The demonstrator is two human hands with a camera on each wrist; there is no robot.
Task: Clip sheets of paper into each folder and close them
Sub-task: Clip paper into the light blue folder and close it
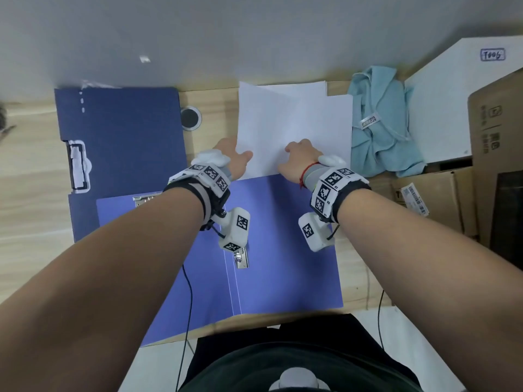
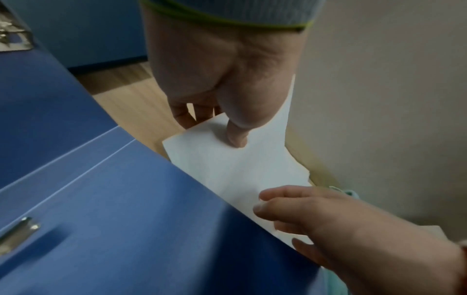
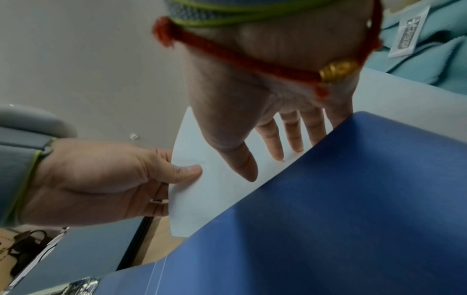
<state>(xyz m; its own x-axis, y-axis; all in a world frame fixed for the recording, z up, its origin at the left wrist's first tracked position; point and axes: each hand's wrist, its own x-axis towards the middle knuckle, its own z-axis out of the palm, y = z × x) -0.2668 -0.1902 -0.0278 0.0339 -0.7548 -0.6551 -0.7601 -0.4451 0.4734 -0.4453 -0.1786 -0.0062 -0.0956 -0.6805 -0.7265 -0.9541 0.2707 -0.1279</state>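
An open blue folder (image 1: 283, 250) lies flat in front of me, its metal clip (image 1: 242, 258) near the spine. Behind it is a stack of white paper (image 1: 334, 114). My left hand (image 1: 240, 157) pinches the near left corner of the top sheet (image 1: 271, 131), thumb on top and fingers beneath (image 3: 161, 199). The corner is raised off the stack (image 2: 227, 169). My right hand (image 1: 294, 157) rests on the paper's near edge, fingers straight and spread (image 3: 278, 149), with nothing gripped. A second, darker blue folder (image 1: 121, 137) lies open at the back left, paper under its clip (image 1: 79, 165).
A crumpled teal cloth (image 1: 382, 123) lies right of the paper. Cardboard boxes (image 1: 495, 151) and a white board (image 1: 452, 108) crowd the right side. A round cable grommet (image 1: 190, 118) sits between the dark folder and the paper. A grey wall closes the back of the wooden table (image 1: 28, 193).
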